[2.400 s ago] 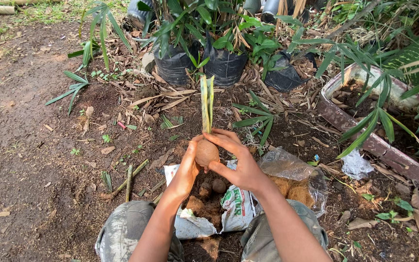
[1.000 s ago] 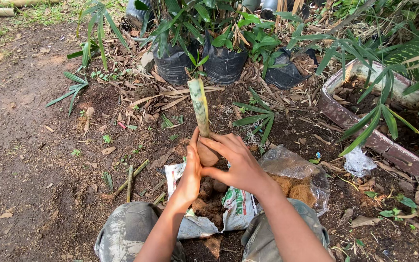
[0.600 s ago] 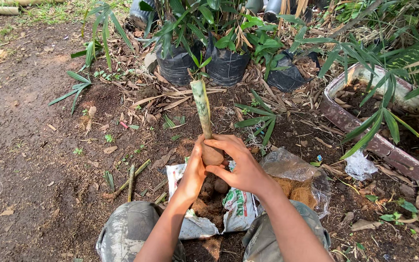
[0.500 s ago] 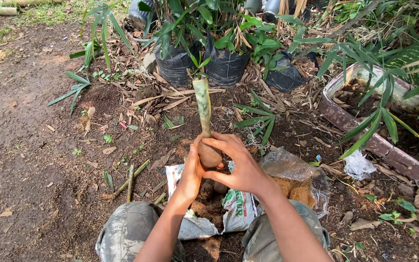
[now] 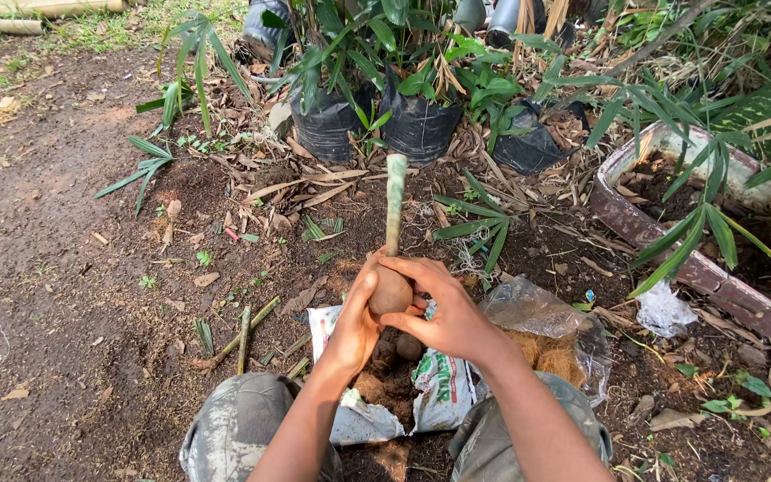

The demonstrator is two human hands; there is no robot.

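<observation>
A plant cutting with a round brown bulb [image 5: 391, 292] and an upright pale green trimmed stalk [image 5: 395, 201] is held between both hands. My left hand [image 5: 356, 323] cups the bulb from the left. My right hand [image 5: 448, 312] wraps it from the right, fingers over the top. They hold it just above an open white bag [image 5: 433, 393] filled with dark soil and a few brown bulbs [image 5: 408, 346], lying on the ground between my knees [image 5: 234, 428].
A clear plastic bag of brown coconut fibre [image 5: 551, 344] lies right of the soil bag. Black grow bags with leafy plants [image 5: 377, 125] stand ahead. An old trough planter [image 5: 680, 223] sits at right. Cut green sticks [image 5: 247, 332] lie on bare dirt at left.
The stalk has swung from a leftward tilt back to nearly upright, and the bulb has been turned slightly in my hands. Both hands stay clasped around it above the bag.
</observation>
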